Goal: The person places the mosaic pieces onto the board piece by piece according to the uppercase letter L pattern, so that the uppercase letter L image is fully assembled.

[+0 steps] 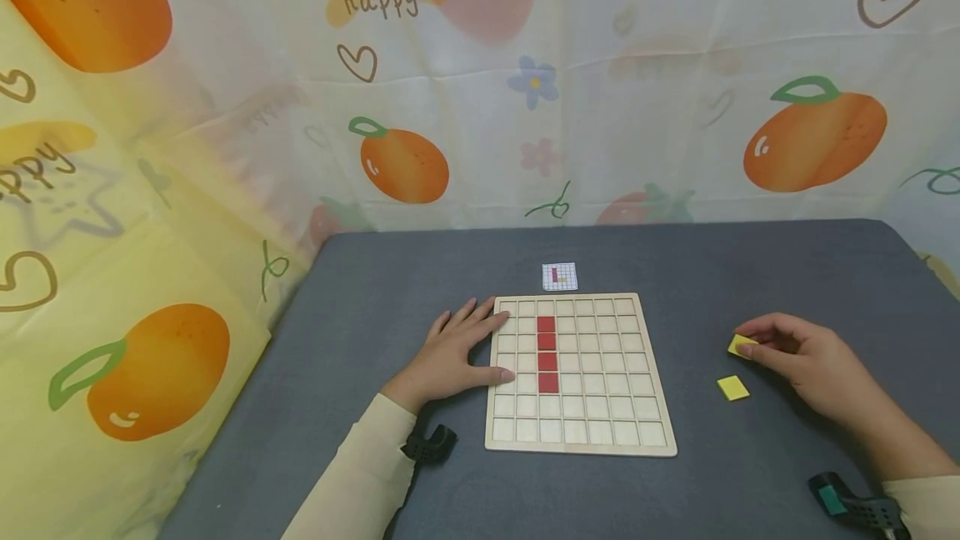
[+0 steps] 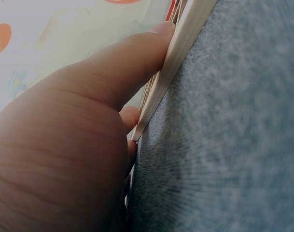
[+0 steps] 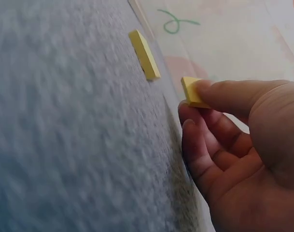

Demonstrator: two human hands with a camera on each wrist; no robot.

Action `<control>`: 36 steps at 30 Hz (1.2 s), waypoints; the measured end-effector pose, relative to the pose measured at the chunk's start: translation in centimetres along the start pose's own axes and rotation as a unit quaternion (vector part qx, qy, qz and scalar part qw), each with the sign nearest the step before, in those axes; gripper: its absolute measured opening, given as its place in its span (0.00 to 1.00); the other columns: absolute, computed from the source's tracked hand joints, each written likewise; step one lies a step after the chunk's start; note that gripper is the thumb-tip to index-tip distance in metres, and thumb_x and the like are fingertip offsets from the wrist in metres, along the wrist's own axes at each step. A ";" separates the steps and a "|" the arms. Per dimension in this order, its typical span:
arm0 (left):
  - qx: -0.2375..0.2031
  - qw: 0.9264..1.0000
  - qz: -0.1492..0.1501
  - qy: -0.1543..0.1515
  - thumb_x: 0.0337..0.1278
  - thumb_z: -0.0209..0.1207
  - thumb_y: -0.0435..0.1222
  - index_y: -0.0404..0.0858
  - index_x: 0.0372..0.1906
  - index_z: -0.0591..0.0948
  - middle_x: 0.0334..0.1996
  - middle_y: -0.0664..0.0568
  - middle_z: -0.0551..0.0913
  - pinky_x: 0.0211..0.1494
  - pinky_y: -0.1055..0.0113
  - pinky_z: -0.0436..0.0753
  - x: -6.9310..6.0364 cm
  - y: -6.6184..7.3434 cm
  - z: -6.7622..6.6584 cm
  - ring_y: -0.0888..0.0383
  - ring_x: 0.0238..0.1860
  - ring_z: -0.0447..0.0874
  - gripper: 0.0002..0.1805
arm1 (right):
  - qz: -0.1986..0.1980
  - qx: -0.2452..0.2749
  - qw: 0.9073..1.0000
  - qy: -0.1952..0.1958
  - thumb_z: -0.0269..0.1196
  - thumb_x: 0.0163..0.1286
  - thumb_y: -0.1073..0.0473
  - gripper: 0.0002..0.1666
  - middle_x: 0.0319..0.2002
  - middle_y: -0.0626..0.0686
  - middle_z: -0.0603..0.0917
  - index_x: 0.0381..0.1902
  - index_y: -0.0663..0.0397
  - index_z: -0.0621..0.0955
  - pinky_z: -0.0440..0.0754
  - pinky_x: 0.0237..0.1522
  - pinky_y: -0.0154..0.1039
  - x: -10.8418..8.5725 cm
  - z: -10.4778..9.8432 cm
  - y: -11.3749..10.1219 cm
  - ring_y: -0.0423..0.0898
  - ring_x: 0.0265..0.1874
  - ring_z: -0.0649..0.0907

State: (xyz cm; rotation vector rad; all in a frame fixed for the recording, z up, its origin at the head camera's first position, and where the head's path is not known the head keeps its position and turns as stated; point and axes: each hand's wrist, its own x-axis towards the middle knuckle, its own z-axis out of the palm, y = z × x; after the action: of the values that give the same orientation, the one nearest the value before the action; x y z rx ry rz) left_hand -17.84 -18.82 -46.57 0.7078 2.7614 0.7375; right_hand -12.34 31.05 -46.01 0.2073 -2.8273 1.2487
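A square wooden grid board [image 1: 602, 412] lies flat on the grey table. Red square tiles [image 1: 547, 342] fill part of one column on its left side. My left hand [image 1: 453, 357] rests on the board's left edge with fingers spread; in the left wrist view the thumb [image 2: 137, 58] touches the board's rim [image 2: 171, 67]. Right of the board, my right hand [image 1: 806, 361] pinches a yellow square tile [image 3: 191, 92] between thumb and fingertips. A second yellow tile [image 1: 732, 388] lies on the table just below that hand.
A small printed grid card [image 1: 559, 277] with coloured squares lies behind the board. The grey table [image 1: 420, 269] ends at a patterned cloth [image 1: 480, 107] behind it and on the left. Black wrist straps [image 1: 431, 445] sit on both arms.
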 end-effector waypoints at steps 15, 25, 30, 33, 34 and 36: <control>-0.006 1.000 0.005 -0.001 0.61 0.68 0.69 0.55 0.88 0.63 0.88 0.58 0.50 0.83 0.38 0.35 -0.1 0.0 -0.1 0.51 0.88 0.38 0.55 | -0.032 0.064 0.997 -0.022 0.71 0.77 0.66 0.10 0.41 0.51 0.88 0.53 0.62 0.87 0.83 0.31 0.37 -0.3 1.5 -3.1 0.43 0.34 0.86; -0.005 1.000 0.004 0.001 0.61 0.69 0.69 0.55 0.88 0.63 0.88 0.58 0.50 0.83 0.39 0.35 -0.1 0.0 -0.1 0.52 0.88 0.38 0.55 | -0.057 0.082 0.994 -0.042 0.74 0.75 0.63 0.09 0.41 0.47 0.88 0.50 0.54 0.89 0.82 0.32 0.36 -0.5 3.8 -5.6 0.44 0.34 0.84; -0.004 1.000 0.004 -0.001 0.61 0.68 0.70 0.55 0.88 0.63 0.88 0.59 0.50 0.83 0.39 0.35 0.0 -0.1 0.0 0.53 0.88 0.38 0.55 | -0.080 0.114 0.988 -0.063 0.75 0.73 0.64 0.09 0.41 0.46 0.88 0.49 0.53 0.89 0.83 0.36 0.35 -0.4 5.3 -6.7 0.43 0.35 0.85; -0.003 1.000 0.005 -0.002 0.61 0.68 0.70 0.55 0.88 0.62 0.88 0.59 0.49 0.83 0.39 0.35 0.0 -0.1 0.0 0.54 0.87 0.37 0.55 | -0.094 0.139 0.983 -0.077 0.75 0.73 0.66 0.09 0.41 0.46 0.88 0.48 0.53 0.89 0.84 0.37 0.35 -0.4 6.2 -7.2 0.44 0.35 0.85; -0.003 1.000 0.005 -0.001 0.61 0.68 0.70 0.56 0.88 0.62 0.88 0.59 0.49 0.83 0.39 0.35 0.0 -0.1 0.0 0.54 0.87 0.37 0.55 | -0.098 0.144 0.981 -0.081 0.75 0.73 0.66 0.09 0.40 0.46 0.87 0.48 0.53 0.89 0.83 0.37 0.35 -0.4 6.5 -7.4 0.44 0.35 0.85; -0.003 1.000 0.005 -0.002 0.61 0.68 0.70 0.56 0.88 0.62 0.88 0.59 0.49 0.83 0.40 0.35 0.0 -0.1 0.0 0.54 0.87 0.37 0.55 | -0.109 0.148 0.979 -0.085 0.75 0.72 0.66 0.09 0.40 0.45 0.87 0.47 0.51 0.89 0.83 0.36 0.35 -0.3 7.1 -7.8 0.43 0.35 0.84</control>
State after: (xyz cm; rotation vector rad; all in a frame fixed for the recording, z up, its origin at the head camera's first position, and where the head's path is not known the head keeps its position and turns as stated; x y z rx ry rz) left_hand -17.90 -18.94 -46.63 0.7218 2.7536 0.7456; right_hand -10.87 20.68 -45.14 0.6459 -2.6400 1.6605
